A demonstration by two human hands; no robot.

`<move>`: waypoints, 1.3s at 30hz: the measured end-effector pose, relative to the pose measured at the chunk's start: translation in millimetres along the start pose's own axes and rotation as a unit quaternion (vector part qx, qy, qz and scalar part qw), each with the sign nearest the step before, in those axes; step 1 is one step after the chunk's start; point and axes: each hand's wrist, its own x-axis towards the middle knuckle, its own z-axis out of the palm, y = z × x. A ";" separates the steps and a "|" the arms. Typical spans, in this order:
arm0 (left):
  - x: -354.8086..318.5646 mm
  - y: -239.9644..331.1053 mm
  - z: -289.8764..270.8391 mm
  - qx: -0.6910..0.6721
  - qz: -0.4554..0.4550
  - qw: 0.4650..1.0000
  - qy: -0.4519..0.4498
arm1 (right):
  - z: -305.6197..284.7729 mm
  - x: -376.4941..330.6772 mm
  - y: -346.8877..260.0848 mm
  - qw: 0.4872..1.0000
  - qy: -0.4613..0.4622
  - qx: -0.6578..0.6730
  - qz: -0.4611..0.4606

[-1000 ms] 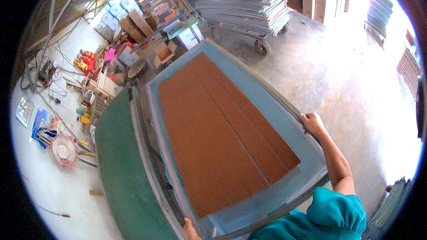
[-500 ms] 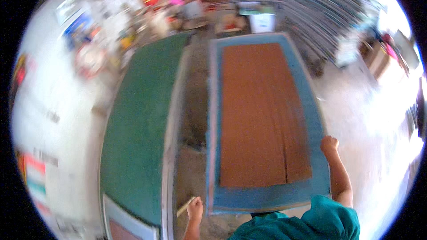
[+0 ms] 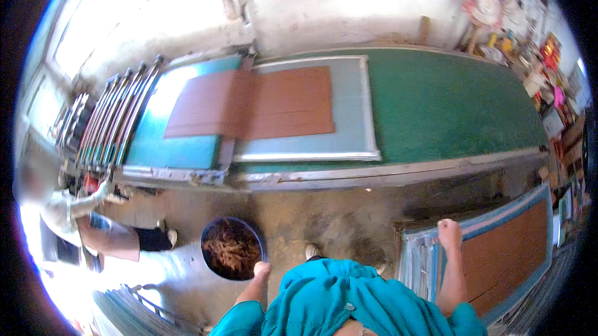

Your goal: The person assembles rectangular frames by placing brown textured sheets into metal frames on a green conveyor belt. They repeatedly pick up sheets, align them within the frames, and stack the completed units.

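Observation:
My left hand (image 3: 262,269) is closed low in the view. It overlaps the right rim of a dark round tub (image 3: 264,242), and I cannot tell whether it touches the rim. Reddish-brown shredded material (image 3: 232,247) fills the tub. My right hand (image 3: 448,234) is a closed fist over the near corner of a stack of framed panels (image 3: 420,258); whether it grips a frame is unclear. A brown sheet (image 3: 512,252) lies on the top blue panel (image 3: 541,211). What either hand holds, if anything, does not show.
Ahead runs a long green table (image 3: 448,99) with a white-edged framed panel (image 3: 352,105) and a brown sheet (image 3: 293,102) on it. Rollers (image 3: 121,115) stand at its left end. Another person (image 3: 106,227) is at far left. Concrete floor (image 3: 299,211) lies between.
My view has swung left, from facing along the tables to facing the long green one. The pale stick seen at my left hand no longer shows. The tub and the other person have come into view.

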 end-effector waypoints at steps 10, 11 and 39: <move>8.1 -163.5 -4.2 -0.388 -0.246 0.888 -0.017 | 145.2 17.8 -195.3 0.905 -0.327 -0.227 -0.151; 0.2 -137.2 0.6 -0.486 -0.290 0.824 0.012 | 158.0 24.5 -203.4 0.883 -0.349 -0.268 -0.163; -11.6 -15.3 -70.5 -0.583 -0.306 0.719 0.222 | 355.5 91.2 -553.5 0.726 -0.540 -0.175 -0.389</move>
